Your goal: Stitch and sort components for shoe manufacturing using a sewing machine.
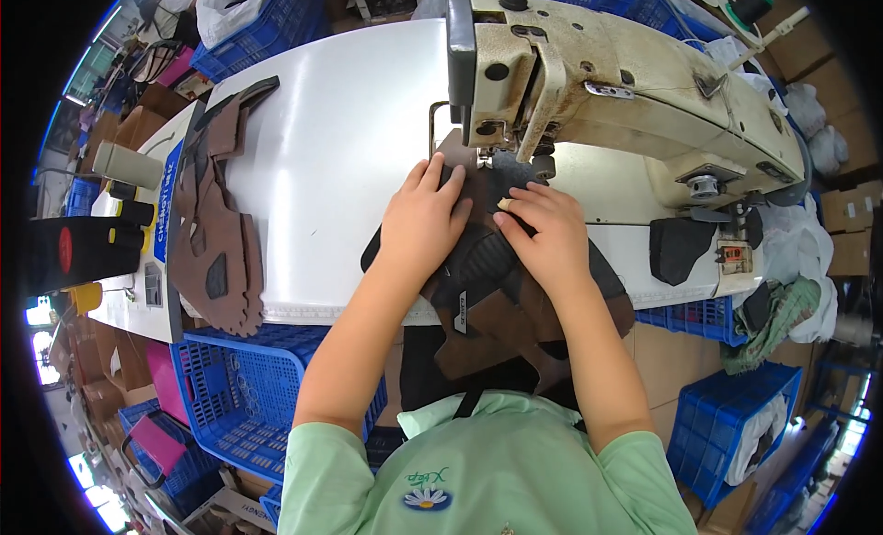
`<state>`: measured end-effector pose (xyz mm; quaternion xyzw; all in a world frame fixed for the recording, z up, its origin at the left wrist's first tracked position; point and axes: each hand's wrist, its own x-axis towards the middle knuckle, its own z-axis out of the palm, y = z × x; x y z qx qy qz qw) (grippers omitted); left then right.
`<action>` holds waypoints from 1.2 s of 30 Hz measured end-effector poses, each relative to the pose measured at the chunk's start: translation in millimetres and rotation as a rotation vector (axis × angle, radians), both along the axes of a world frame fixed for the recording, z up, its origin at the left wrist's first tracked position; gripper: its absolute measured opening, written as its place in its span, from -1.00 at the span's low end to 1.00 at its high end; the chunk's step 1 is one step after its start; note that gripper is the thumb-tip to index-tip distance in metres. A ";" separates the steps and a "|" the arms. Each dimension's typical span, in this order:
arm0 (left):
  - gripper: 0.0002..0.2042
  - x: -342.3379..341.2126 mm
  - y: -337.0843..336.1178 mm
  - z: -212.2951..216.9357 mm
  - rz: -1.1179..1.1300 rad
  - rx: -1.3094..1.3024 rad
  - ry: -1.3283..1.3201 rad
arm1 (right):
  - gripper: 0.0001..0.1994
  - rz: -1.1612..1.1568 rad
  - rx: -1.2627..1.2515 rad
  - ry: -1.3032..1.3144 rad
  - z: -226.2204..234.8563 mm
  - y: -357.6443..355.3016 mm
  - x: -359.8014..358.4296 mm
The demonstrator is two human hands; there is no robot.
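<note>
A sewn piece of dark brown and black material (487,259) lies under the sewing machine's needle area (485,158) and hangs over the table's front edge toward my lap. My left hand (423,218) rests on its left side, fingers spread and reaching up close to the presser foot. My right hand (549,227) lies on the right side, fingers stretched toward the needle and thumb apart from them. Something small and pale yellow shows at a right fingertip; I cannot tell what it is. The machine's head (510,75) stands just beyond both hands.
Brown and black cut pieces (216,250) lie at the table's left. A black scrap (681,250) sits at the right, by the machine's base. Blue crates (244,406) stand below the table's front edge. A green cloth (777,323) hangs at the right beside plastic bags.
</note>
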<state>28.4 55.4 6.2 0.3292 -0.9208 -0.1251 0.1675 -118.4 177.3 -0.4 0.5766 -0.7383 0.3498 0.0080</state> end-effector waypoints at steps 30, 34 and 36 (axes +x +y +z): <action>-0.57 -12.3 -22.6 -15.8 -0.032 -0.124 0.037 | -0.85 0.037 -0.106 0.018 -10.7 -22.0 -13.9; -0.60 -14.4 -26.1 -17.4 -0.021 -0.118 0.063 | -0.86 0.042 -0.136 0.021 -7.9 -26.5 -15.4; -0.63 -15.0 -26.2 -16.5 -0.001 -0.117 0.091 | -0.86 0.017 -0.117 0.047 -7.2 -26.0 -12.8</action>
